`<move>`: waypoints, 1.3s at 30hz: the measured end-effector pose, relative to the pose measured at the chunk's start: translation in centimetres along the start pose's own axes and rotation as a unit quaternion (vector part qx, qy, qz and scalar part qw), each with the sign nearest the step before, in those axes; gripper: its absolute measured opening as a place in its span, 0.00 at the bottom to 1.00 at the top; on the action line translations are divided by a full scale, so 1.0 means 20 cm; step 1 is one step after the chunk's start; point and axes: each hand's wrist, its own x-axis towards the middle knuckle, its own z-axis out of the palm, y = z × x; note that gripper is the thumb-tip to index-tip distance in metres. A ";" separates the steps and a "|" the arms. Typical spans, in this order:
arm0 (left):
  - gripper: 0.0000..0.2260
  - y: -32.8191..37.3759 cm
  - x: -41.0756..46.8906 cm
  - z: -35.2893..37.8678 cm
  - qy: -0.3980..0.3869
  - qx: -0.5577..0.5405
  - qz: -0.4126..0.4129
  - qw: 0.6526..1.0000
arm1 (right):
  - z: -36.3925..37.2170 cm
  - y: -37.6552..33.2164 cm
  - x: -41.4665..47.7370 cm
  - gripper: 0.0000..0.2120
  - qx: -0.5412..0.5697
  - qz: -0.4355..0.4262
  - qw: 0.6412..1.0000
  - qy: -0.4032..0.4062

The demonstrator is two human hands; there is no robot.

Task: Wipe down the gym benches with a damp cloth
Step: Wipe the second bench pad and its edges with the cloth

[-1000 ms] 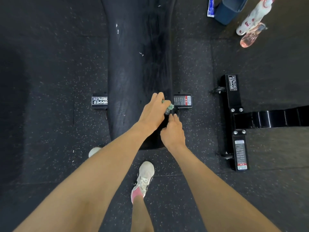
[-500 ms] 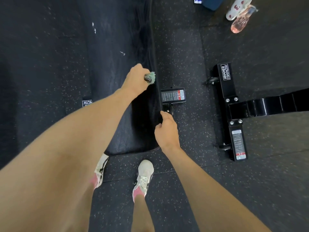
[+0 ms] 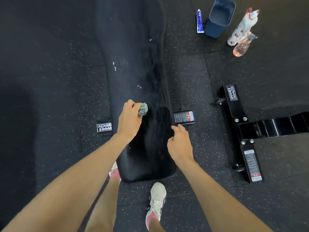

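Note:
A long black padded gym bench [image 3: 133, 67] runs away from me down the middle of the view, with wet streaks and a few white specks on its pad. My left hand [image 3: 129, 120] is closed around a bunched pale green cloth [image 3: 143, 109] and holds it on the near part of the pad. My right hand [image 3: 179, 144] hovers at the bench's right edge with fingers apart, holding nothing.
The bench's black foot [image 3: 104, 127] shows on the left and a labelled foot [image 3: 184, 117] on the right. A second black frame [image 3: 240, 131] lies on the floor at right. A dark bin [image 3: 218, 18], a tube [image 3: 199, 21] and two spray bottles [image 3: 242, 27] stand far right. My shoes [image 3: 156, 203] are below.
My left hand has drawn the cloth toward the middle of the pad. My right hand has come off the bench's right edge and spread its fingers. The camera tilted up.

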 end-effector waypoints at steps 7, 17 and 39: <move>0.20 -0.05 0.28 -0.06 -0.052 0.072 0.115 0.989 | 0.12 -0.32 0.18 0.30 -0.086 -0.063 0.994 -0.029; 0.13 -0.12 0.95 -0.19 -0.029 0.123 0.052 0.991 | 0.16 -0.51 0.37 0.32 -0.114 -0.017 0.993 0.003; 0.23 -0.43 0.51 -0.21 -0.089 0.041 0.230 0.968 | 0.12 -0.81 0.52 0.20 -0.145 0.038 0.988 0.034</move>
